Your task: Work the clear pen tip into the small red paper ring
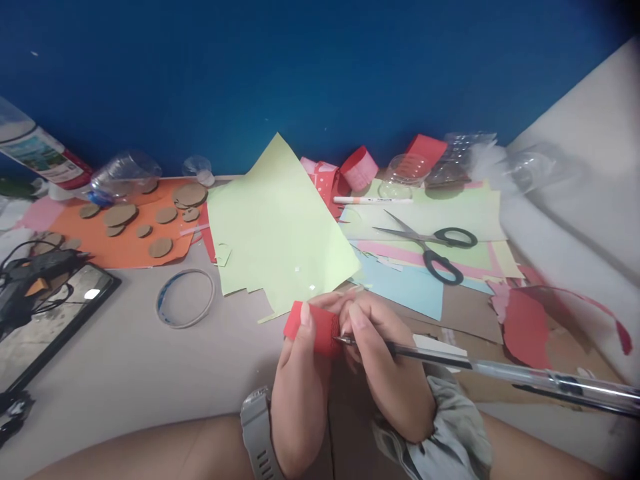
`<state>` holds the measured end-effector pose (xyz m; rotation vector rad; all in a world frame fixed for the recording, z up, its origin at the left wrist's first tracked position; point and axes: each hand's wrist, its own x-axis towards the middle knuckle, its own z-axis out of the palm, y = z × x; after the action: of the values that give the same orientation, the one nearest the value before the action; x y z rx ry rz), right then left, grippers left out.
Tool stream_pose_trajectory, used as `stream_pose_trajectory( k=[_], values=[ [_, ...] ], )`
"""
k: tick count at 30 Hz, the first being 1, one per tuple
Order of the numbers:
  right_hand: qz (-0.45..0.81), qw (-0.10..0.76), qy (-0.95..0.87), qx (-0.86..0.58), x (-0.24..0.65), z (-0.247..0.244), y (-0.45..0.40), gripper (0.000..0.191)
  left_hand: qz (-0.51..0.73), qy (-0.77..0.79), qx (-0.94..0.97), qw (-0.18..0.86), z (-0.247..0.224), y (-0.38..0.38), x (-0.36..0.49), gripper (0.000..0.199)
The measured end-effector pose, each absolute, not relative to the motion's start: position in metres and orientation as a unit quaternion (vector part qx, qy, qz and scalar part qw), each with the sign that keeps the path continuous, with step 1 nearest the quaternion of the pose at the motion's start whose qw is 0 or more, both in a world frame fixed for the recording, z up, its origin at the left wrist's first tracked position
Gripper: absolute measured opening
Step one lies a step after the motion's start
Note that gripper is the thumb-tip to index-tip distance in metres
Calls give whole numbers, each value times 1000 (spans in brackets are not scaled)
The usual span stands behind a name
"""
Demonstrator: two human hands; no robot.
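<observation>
Pen with a clear plastic barrel and dark grip (pixel 493 369) meets a small red paper piece (pixel 323 327) at the lower centre of the frame.

The left hand (pixel 299 367), with 1 grey watch (pixel 257 427) at its wrist, pinches the red paper piece, thumb on top; the right hand (pixel 380 333) grasps the pen near its metal tip, which points at the dark zigzag marks on the paper's right edge. Whether the right fingers also touch the paper, I cannot tell. A pale green paper sheet (pixel 285 233) fills the centre; steel scissors with 2 black handle loops (pixel 421 238) lie open, right of centre. At left, brown cardboard discs (pixel 120 215) sit on an orange paper sheet (pixel 113 252), above a round whitish ring with a blue inside (pixel 161 305).
</observation>
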<state>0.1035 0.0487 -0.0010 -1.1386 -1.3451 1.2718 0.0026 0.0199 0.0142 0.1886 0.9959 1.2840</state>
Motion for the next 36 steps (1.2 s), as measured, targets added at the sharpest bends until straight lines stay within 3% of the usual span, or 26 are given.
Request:
stream_pose_trajectory(
  k=[36],
  values=[
    [528, 429, -563, -469, 105, 4, 47, 48, 545, 492, 79, 674, 14, 16, 0, 44]
  ],
)
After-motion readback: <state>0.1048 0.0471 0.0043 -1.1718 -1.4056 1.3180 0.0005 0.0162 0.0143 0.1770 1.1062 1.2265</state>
